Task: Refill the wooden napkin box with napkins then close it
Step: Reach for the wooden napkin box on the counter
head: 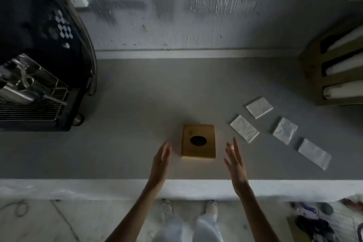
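A wooden napkin box (205,150) lies on the grey counter (127,143), its lid on, with a dark oval hole in the top. Several folded white napkins (244,128) lie spread out to the right of it. My left hand (161,160) hovers just left of the box, fingers straight and apart, holding nothing. To the right of the box is my right hand (234,160), also spread and empty. Neither hand touches the box.
A black coffee machine (39,61) with a metal drip grate fills the counter's left end. A wooden rack (316,76) holding white rolls stands at the far right. A rough grey wall runs behind. Tools and cables lie on the floor at bottom right.
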`<state>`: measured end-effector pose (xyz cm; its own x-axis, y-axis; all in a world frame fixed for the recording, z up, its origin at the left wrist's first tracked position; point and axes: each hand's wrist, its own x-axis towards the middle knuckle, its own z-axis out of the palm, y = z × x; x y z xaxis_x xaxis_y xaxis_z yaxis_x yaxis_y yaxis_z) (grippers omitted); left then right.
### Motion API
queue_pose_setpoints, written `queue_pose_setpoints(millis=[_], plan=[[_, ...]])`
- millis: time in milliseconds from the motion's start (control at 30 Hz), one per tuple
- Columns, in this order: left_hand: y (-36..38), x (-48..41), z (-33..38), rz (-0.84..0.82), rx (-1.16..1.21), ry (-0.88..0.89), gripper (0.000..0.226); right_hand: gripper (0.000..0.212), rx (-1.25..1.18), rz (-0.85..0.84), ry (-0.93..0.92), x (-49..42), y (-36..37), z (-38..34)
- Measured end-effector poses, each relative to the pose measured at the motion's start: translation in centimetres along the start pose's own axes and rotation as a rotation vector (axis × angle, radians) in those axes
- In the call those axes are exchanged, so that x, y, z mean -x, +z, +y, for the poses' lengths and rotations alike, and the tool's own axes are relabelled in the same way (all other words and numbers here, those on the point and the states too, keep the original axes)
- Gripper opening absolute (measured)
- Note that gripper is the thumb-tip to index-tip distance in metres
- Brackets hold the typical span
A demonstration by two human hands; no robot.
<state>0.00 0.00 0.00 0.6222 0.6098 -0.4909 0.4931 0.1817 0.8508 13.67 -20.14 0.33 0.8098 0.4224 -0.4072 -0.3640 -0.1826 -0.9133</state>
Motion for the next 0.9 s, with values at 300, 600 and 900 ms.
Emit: queue_pose_setpoints(millis=[300,600,900], plan=[[3.0,0.2,1.1,-0.263,0.045,0.014,0.052,0.066,-0.103,-0.131,0.106,-0.1,3.4,1.0],[1.6,2.6,-1.0,-0.338,-0.295,0.201,0.077,0.091,0.684,-0.274,-0.221,1.0,2.6,3.1],[2.0,1.4,-1.7,-0.197,-0.264,0.191,0.075,0.074,1.235,-0.277,-0.779,-2.1,0.7,-0.6]])
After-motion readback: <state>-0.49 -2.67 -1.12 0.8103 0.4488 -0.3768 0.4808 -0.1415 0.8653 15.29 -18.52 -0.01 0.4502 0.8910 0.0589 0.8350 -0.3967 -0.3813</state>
